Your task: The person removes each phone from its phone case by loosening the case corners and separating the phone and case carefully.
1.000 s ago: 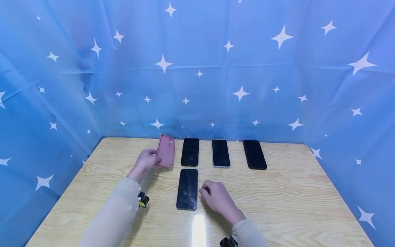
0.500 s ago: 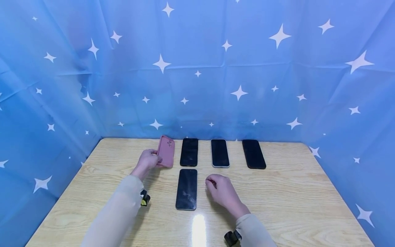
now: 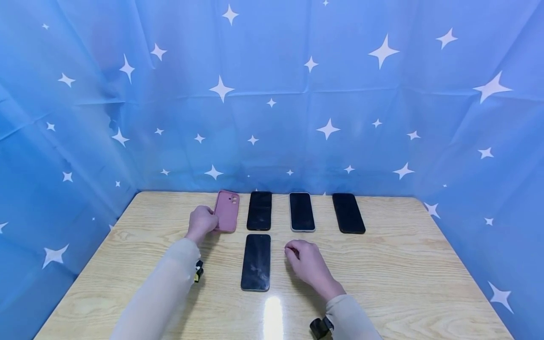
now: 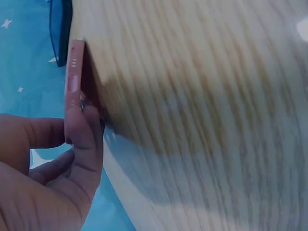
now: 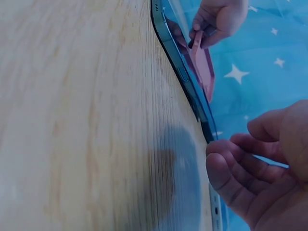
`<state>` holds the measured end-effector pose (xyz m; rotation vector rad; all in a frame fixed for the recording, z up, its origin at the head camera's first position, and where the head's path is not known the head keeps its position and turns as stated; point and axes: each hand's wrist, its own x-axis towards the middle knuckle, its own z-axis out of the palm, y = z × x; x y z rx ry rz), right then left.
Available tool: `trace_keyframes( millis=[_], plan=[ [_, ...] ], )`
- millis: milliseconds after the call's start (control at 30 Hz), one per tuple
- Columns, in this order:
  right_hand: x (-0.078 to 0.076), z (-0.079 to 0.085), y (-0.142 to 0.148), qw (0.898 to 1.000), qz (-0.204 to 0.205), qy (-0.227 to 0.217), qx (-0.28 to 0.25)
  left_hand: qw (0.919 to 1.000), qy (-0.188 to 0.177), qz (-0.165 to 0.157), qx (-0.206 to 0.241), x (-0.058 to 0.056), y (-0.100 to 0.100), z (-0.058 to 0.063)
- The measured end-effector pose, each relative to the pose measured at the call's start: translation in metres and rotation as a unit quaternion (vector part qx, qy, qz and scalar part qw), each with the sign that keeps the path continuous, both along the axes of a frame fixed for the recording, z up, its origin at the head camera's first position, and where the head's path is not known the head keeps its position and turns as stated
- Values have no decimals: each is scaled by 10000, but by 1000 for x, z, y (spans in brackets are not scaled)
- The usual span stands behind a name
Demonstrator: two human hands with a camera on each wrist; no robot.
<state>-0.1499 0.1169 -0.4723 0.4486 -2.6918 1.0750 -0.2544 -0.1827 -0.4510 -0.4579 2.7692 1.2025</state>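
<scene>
My left hand (image 3: 202, 222) pinches the lower left corner of a pink phone case (image 3: 227, 211), thumb on one side and fingers on the other. The case has camera cutouts near its top. In the left wrist view, the end of the phone case (image 4: 73, 77) shows a port slot, and a dark shadow lies along it on the wood. My right hand (image 3: 309, 262) hovers low over the table with fingers loosely curled, holding nothing. Just left of it a dark-screened smartphone (image 3: 256, 262) lies face up, its edge also showing in the right wrist view.
Along the table's back edge lie a black phone (image 3: 259, 210), a phone with a pale rim (image 3: 302, 211) and another black phone (image 3: 349, 213), right of the case. Behind the wooden table (image 3: 403, 274) hangs a blue curtain (image 3: 272, 118) with white stars.
My left hand has brought the pink case from a raised tilt to a flatter pose at the back. My right hand has drawn away to the right from the front phone.
</scene>
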Motion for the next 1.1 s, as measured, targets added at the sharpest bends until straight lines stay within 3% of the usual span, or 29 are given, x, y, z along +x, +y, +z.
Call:
trace_keyframes(
  millis=[267, 833, 1100],
  plan=[
    [-3, 0, -1, 9998, -45, -125, 119, 9978, 90, -50, -661, -4, 1, -3],
    [-24, 2, -9, 9994, 99, -188, 275, 9943, 336, -38, -1015, -12, 3, -9],
    [-34, 3, -9, 9992, 105, -314, 239, 9892, 637, -78, -1314, -13, 3, -11]
  ],
)
